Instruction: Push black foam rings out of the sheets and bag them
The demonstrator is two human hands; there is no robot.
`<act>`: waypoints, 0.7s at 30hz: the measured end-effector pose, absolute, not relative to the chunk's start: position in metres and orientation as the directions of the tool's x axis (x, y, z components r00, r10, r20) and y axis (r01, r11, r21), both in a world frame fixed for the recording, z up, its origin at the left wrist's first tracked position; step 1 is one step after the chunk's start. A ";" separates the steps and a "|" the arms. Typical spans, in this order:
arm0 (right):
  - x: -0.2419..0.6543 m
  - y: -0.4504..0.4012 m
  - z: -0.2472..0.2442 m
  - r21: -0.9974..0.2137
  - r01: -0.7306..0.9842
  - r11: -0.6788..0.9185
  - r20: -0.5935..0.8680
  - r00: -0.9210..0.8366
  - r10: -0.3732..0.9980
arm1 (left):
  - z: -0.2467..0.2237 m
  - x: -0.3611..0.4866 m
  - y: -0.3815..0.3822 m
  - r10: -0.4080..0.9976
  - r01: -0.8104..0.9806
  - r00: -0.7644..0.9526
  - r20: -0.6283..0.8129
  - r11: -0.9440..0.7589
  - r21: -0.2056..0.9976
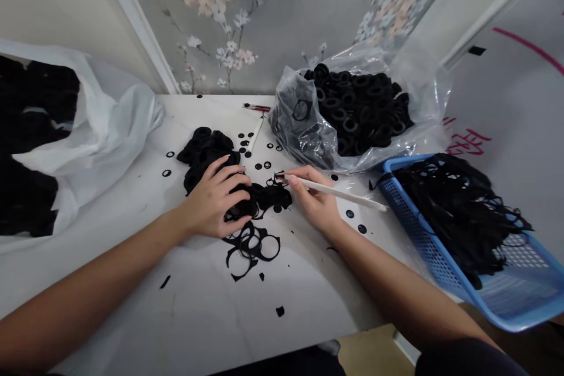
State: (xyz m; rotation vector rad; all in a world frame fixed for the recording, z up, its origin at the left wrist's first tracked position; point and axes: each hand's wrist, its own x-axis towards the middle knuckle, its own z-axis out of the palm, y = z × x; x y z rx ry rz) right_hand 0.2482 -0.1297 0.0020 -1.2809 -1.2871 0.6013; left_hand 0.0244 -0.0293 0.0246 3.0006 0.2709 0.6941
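My left hand [220, 197] lies with its fingers spread over a heap of black die-cut pieces [205, 150], palm down. In my right hand [315, 197] a slim white stick [337, 191] is pinched between thumb and fingers. Its dark tip points left, at small black scraps beside the heap. Several thin black ring offcuts [253, 247] lie in front of my left hand, partly joined together. Small black discs [349, 213] and little rings are scattered around both hands. What lies under my left palm is hidden.
A clear plastic bag [293, 129] of black rings stands at the back. On the right is a blue basket [440, 264] with black offcuts, and on the left a white bag [110, 111] with black material. Another white stick [255, 134] lies near a red-and-black pen-like item [256, 107].
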 end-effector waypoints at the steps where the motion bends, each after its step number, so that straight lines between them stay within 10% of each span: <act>1: 0.248 -0.131 0.002 -0.921 0.277 0.273 0.336 0.213 0.917 | 0.025 0.024 -0.029 0.182 0.158 0.900 0.397 -0.983 0.094; 11: 0.239 -0.135 0.008 -0.954 0.171 0.246 0.251 0.011 0.968 | 0.014 0.024 -0.027 0.252 0.177 0.905 0.342 -0.956 0.235; 21: 0.226 -0.142 0.013 -0.955 0.145 0.259 0.276 0.115 0.954 | 0.016 0.038 -0.049 0.678 0.407 0.659 0.325 -0.685 0.604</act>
